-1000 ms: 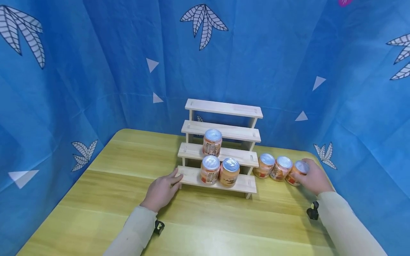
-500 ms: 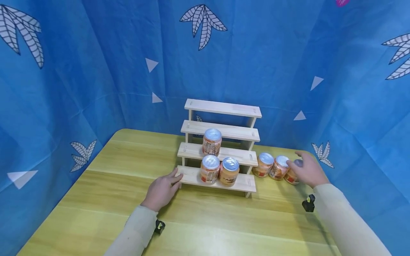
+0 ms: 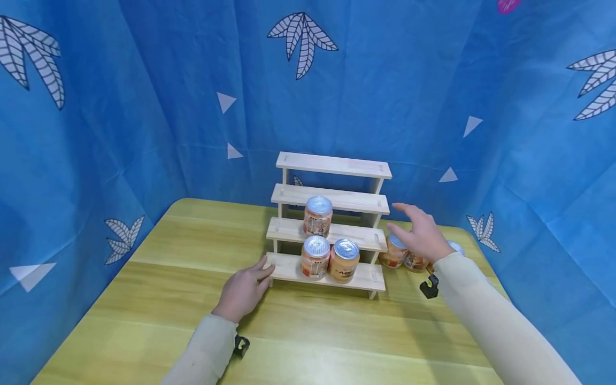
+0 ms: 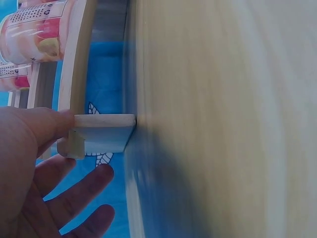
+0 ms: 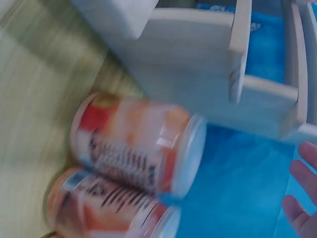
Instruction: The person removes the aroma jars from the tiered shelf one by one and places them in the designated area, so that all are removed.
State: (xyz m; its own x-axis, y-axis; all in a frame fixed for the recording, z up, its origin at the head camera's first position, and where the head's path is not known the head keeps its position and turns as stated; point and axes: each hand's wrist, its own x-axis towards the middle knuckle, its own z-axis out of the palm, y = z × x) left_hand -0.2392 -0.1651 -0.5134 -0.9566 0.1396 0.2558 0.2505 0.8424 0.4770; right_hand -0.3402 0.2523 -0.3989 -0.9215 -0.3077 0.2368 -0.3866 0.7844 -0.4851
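My right hand (image 3: 421, 235) hovers fingers spread, holding nothing, over the cans (image 3: 395, 254) at the rack's (image 3: 332, 199) 3 o'clock, while my left hand (image 3: 243, 289), fingers relaxed, touches its bottom step's left end.

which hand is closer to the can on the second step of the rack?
Left, by a little. The left hand rests at the rack's bottom-left corner, below-left of the can. The right hand hovers open farther off, past the rack's right end.
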